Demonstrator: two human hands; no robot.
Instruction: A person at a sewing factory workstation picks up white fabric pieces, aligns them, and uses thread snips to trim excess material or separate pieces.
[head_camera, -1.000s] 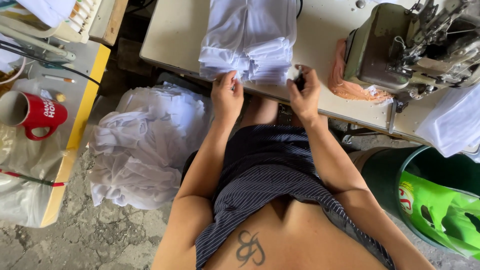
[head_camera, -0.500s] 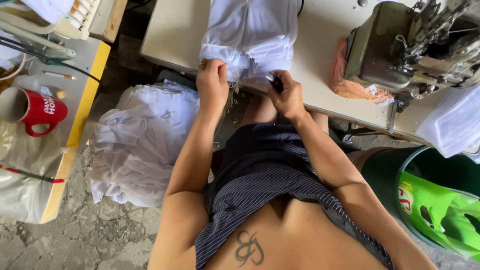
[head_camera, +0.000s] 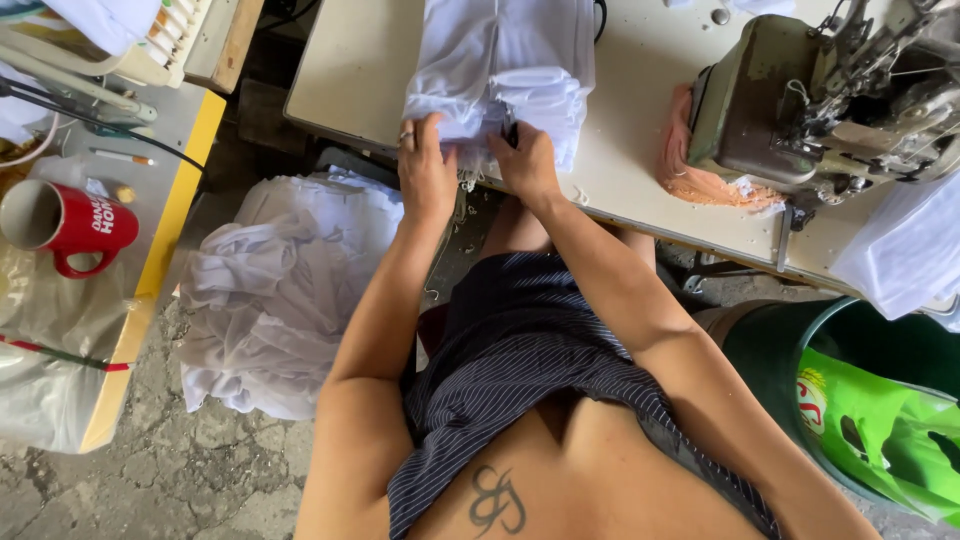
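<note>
Head view: the white fabric stack (head_camera: 500, 75) lies on the table (head_camera: 350, 70), its long axis running 12 to 6 o'clock, with the near end overhanging the table edge toward the person. The left hand (head_camera: 428, 172) rests at the stack's 7 o'clock corner, fingers curled over the lower layers and closed on the cloth; a ring shows on one finger. The right hand (head_camera: 525, 162) sits at the 6 o'clock edge, just beside the left, fingers pinched into the folds around a small dark item that cannot be identified. Both hands are equally near; the stack extends from the grip toward 12 o'clock. A sewing machine (head_camera: 820, 95) stands at 3 o'clock, well apart. A cloth heap (head_camera: 280, 290) lies on the floor at 8 o'clock.
</note>
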